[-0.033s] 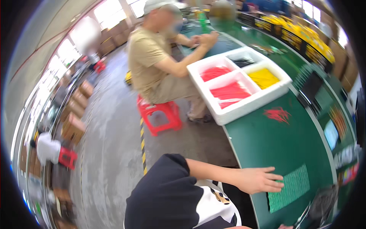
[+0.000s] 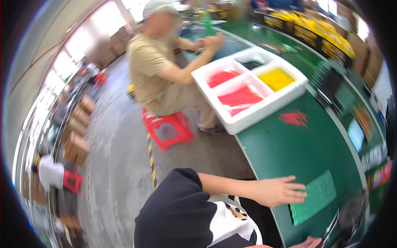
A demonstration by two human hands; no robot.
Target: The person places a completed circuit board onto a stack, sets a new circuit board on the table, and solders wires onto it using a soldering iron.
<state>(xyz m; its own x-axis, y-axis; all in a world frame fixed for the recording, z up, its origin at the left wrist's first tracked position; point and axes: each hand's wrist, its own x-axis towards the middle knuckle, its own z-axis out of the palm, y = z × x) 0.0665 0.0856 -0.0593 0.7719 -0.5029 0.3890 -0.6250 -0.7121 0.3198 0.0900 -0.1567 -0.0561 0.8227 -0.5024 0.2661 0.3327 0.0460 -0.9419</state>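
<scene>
My left hand reaches across the near edge of the bench with its fingers stretched out and apart. Its fingertips rest on or just over the left side of a green, finely ribbed rectangular piece lying on the bench. Only part of my right hand shows, cut off by the lower edge of the view. It is close to a slim dark and metallic object; whether it holds this, I cannot make out.
A white foam tray holds red, yellow and black pieces in compartments. Loose red pieces lie on the green bench. A dark, grille-like object is at the right. Beyond the tray, a person sits on a red stool.
The whole view has shifted a little, and the tray and seated person appear further left. More of my right hand shows at the lower edge. My left hand stays by the green piece.
</scene>
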